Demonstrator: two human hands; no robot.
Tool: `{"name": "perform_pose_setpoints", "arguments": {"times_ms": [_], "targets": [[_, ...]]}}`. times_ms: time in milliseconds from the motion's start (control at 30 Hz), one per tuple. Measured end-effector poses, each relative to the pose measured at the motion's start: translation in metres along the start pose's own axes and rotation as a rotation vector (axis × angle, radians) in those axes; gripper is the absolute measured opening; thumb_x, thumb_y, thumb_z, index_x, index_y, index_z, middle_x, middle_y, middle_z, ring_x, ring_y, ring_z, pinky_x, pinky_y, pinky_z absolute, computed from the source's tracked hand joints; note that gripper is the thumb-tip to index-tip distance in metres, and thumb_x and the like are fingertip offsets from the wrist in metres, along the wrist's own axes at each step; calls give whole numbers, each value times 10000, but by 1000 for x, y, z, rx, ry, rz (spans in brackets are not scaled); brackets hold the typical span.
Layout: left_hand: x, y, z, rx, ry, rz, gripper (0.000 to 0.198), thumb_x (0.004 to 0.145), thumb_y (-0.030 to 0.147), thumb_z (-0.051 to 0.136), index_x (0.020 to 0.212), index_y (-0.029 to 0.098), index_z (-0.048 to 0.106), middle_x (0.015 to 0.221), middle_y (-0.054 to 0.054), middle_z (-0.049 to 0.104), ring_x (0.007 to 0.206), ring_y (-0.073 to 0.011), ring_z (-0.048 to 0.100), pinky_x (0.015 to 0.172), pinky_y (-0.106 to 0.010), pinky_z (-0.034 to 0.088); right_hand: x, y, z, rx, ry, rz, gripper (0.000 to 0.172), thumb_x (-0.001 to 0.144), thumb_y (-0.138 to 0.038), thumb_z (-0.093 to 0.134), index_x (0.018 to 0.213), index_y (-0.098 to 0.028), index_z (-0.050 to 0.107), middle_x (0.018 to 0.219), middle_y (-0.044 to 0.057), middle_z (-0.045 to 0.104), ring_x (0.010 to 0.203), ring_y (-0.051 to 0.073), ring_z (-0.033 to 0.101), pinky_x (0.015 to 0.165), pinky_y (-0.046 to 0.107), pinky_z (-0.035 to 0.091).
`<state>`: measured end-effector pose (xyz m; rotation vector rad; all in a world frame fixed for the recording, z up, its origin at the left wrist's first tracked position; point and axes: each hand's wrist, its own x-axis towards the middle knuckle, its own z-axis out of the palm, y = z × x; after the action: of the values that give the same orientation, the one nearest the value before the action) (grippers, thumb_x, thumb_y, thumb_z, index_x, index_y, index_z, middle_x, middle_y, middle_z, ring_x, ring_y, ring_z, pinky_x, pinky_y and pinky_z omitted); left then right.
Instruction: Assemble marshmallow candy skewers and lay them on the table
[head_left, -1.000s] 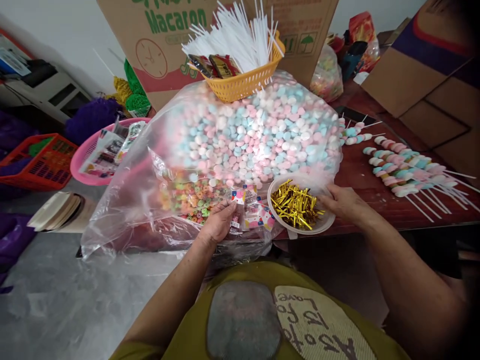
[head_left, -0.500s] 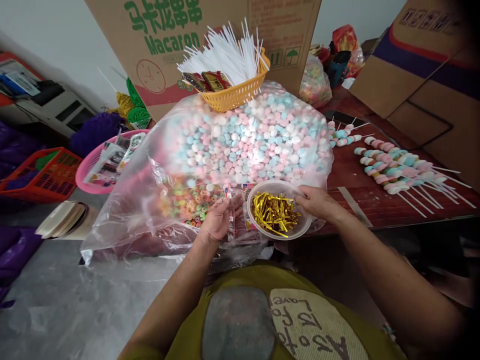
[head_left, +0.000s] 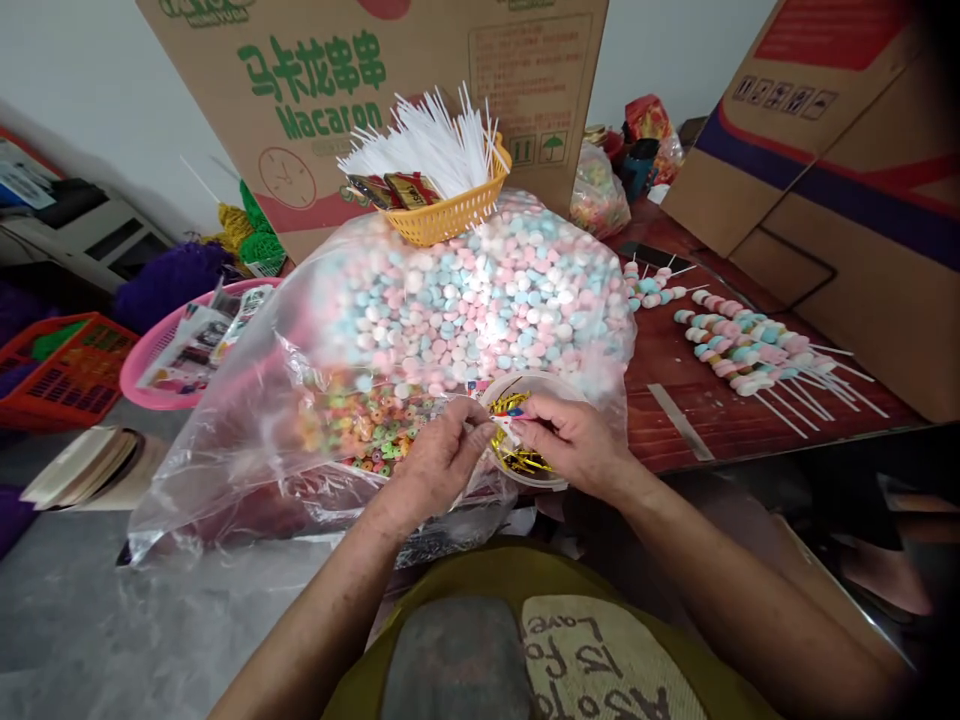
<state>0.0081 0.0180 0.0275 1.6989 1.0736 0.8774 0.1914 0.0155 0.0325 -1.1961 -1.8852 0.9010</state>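
Note:
My left hand [head_left: 439,460] and my right hand [head_left: 574,440] meet over a clear plastic bowl [head_left: 525,385] of gold twist ties [head_left: 517,460]. Both pinch a small printed clear packet [head_left: 504,420] between their fingertips. The hands cover most of the bowl. Right behind them lies a big clear bag of pink, blue and white candy discs [head_left: 480,295]. A smaller clear bag of bright ring candies [head_left: 367,420] lies just left of my left hand.
An orange basket of white sticks [head_left: 435,180] rests on the big bag. Several finished candy skewers [head_left: 750,345] lie on the red wooden table [head_left: 675,400] at the right. Cardboard boxes [head_left: 825,180] stand behind and right. A pink basin [head_left: 161,345] and red basket [head_left: 60,370] sit left.
My right hand left the bowl's right rim and came left over the bowl to join my left hand on the small packet. The view tilted up a little.

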Motion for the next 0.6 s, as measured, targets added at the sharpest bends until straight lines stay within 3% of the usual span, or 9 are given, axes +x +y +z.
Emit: {"name": "perform_pose_setpoints", "arguments": {"times_ms": [67,167,267,333,400,500,600], "targets": [[-3,-2,4,-74,32,-53,223,744,343,696,855,184,585,740,2,603,557,-102,474,504,-206,353,-5,7,4,87,98,69,254,836,-353,500,652,-180,529,587,-22,485,570,106,427,514,231,349],[-2,0,9,-103,32,-75,199,755,344,677,710,174,585,581,21,557,492,-93,453,478,-203,352,-13,9,-6,210,116,138,201,788,-400,568,758,-201,572,683,-7,571,630,133,500,547,248,414],[7,9,14,7,-49,19,182,782,314,645,671,171,631,536,17,556,492,-100,474,482,-201,368,-16,2,-25,191,35,91,206,732,-379,623,893,-258,584,825,-23,620,714,150,545,613,263,471],[16,13,20,61,-140,106,202,803,308,615,655,173,649,548,8,577,512,-109,500,492,-198,388,-18,0,-35,158,-4,60,136,755,-374,582,851,-280,570,775,-47,600,688,142,539,612,263,478],[26,13,27,98,-197,159,240,834,309,568,651,177,651,570,-1,599,536,-120,529,507,-199,414,-22,4,-38,128,42,69,131,807,-383,509,750,-267,533,691,-47,564,651,141,527,593,266,473],[35,8,40,162,-204,166,152,811,319,601,772,191,674,667,-11,661,606,-144,590,548,-209,456,-29,19,-33,-69,177,94,293,865,-410,454,621,-250,440,623,-32,534,604,148,508,553,283,461],[40,3,49,232,-147,178,131,772,319,653,722,198,658,616,9,647,553,-132,575,507,-196,443,-27,39,-35,-377,220,102,426,887,-448,445,524,-234,381,514,-49,488,510,134,474,461,267,433]]}}
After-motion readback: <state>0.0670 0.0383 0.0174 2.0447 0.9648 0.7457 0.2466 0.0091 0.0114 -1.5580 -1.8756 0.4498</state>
